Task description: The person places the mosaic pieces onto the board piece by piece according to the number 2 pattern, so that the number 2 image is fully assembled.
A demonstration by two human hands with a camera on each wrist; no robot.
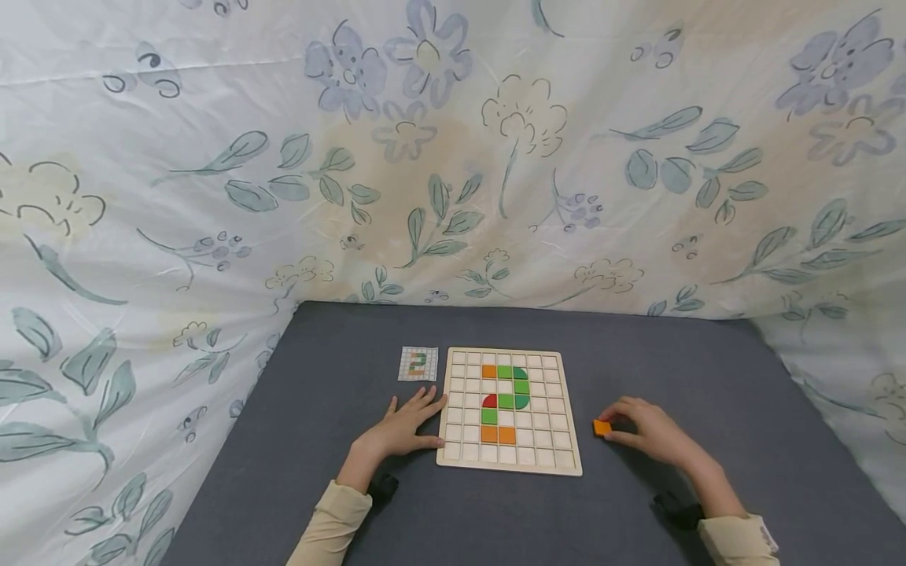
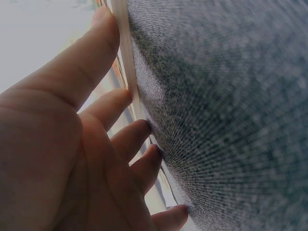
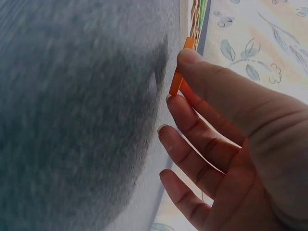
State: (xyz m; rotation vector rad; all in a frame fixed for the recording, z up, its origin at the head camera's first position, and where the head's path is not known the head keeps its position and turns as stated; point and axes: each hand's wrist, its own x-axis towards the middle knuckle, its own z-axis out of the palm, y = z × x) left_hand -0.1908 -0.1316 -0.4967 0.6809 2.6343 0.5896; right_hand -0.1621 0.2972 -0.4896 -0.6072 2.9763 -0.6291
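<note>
A wooden grid board (image 1: 559, 456) lies on the dark tabletop, with green, orange and red tiles set in some of its cells. The tiles form a shape like the digit 2. My left hand (image 1: 399, 427) touches the board's left edge with thumb and fingers spread; the left wrist view shows the fingertips along the wooden rim (image 2: 126, 57). To the right of the board, my right hand (image 1: 651, 431) pinches an orange square tile (image 1: 602, 428) between thumb and fingers. In the right wrist view the tile (image 3: 176, 83) stands edge-on to the camera.
A small pattern card (image 1: 418, 364) with a coloured figure on a grid lies beside the board's upper left corner. Flowered cloth (image 1: 453, 196) hangs behind the table (image 1: 495, 519) and along its sides. Dark wrist straps (image 1: 678, 511) sit near both cuffs.
</note>
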